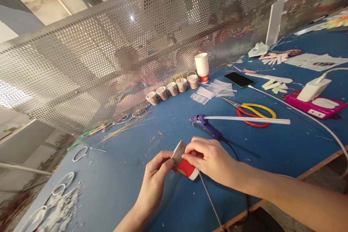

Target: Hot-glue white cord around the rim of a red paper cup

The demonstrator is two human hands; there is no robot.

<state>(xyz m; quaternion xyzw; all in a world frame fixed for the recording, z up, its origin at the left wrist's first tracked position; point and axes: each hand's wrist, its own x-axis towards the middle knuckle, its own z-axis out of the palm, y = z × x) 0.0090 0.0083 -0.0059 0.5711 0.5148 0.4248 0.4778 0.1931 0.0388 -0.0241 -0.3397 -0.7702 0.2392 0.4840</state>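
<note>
A small red and white paper cup (187,169), its upper part wrapped in grey cord, lies tilted between my hands above the blue table. My left hand (157,174) grips the wrapped rim end with thumb and fingers. My right hand (205,156) is closed at the cord-wrapped side, its fingertips pressed on the cup. A loose length of cord (209,195) hangs from beside the cup toward the table's front edge. Just beyond my right hand lies a blue glue gun (206,127) with a long white glue stick.
Wrapped small cups (172,88) and stacked paper cups (202,66) line the mesh partition (95,47). Pliers (252,114), a phone (239,79), white strips (214,90) and a pink power strip (315,105) lie rightward. Wires and cord (127,123) lie left.
</note>
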